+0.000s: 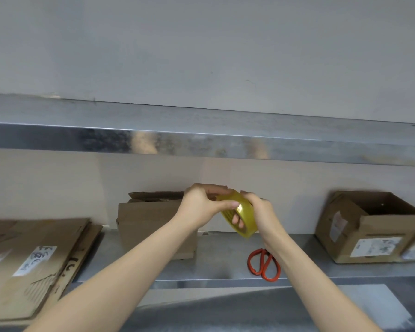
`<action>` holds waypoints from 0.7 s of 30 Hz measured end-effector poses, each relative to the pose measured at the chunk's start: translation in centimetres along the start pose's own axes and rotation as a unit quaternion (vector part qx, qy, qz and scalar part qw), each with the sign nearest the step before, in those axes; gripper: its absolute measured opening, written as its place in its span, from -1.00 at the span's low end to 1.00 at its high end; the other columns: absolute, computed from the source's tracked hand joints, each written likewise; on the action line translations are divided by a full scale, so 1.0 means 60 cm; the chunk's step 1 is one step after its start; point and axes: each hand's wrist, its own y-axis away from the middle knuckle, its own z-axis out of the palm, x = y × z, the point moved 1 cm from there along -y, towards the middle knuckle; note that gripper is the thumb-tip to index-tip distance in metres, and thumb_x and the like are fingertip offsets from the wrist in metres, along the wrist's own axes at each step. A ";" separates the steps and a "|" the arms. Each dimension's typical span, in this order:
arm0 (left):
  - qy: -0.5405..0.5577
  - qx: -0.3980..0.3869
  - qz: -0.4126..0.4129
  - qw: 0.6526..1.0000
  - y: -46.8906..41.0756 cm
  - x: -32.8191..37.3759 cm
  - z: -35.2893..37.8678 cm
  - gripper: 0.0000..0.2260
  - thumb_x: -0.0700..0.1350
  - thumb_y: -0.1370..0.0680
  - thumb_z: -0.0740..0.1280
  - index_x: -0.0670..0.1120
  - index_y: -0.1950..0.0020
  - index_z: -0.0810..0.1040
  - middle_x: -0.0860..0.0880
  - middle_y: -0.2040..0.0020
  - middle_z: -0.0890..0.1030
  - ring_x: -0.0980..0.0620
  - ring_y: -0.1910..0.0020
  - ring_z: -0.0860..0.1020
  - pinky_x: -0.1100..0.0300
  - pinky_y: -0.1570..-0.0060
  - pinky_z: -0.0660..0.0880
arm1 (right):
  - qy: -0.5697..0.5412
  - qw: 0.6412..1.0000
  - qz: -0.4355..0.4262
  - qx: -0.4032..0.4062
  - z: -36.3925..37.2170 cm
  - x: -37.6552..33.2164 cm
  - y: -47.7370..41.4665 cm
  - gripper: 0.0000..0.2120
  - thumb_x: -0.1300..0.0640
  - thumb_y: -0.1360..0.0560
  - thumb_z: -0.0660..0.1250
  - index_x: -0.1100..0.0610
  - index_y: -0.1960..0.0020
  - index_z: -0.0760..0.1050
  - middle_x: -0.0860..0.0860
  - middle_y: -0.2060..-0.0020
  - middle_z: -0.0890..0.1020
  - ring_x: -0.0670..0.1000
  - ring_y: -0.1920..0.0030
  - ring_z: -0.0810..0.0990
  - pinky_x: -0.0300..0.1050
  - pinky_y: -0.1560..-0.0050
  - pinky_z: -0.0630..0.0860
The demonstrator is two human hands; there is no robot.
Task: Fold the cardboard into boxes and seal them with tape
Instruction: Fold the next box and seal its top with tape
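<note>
While both hands meet mid-air, they hold one translucent yellow roll of packing tape (244, 212), tilted, clear of the surface below. Left hand (200, 204) grips the roll's upper left edge, fingers curled over the top, thumb (233, 204) pressed on the outer band. Right hand (261, 215) clamps the roll from the right; its fingertips (236, 220) show through the core.

Brown cardboard box with its top flaps loose (149, 224) sits directly behind the left hand and wrist. Red-handled scissors (264, 263) lie flat under the right wrist, on the stainless steel shelf (221, 257). Stack of flattened brown cardboard with white labels (34, 259) lies well left of the left forearm. Open brown cardboard box with printed labels (369, 227) stands well right of the right hand. Upper stainless steel ledge (201, 136) runs above both hands.
</note>
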 end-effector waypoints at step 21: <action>-0.115 0.169 0.157 0.966 0.043 -0.005 0.022 -0.93 -0.19 -0.52 0.41 -0.17 0.14 0.64 0.04 0.01 0.60 0.21 0.18 0.53 0.48 0.23 0.37 | 0.138 0.981 -0.134 0.001 0.007 0.004 0.022 -0.69 0.18 -0.63 0.13 0.23 0.21 0.52 0.08 0.46 0.61 -0.06 0.49 0.46 -0.26 0.39 0.38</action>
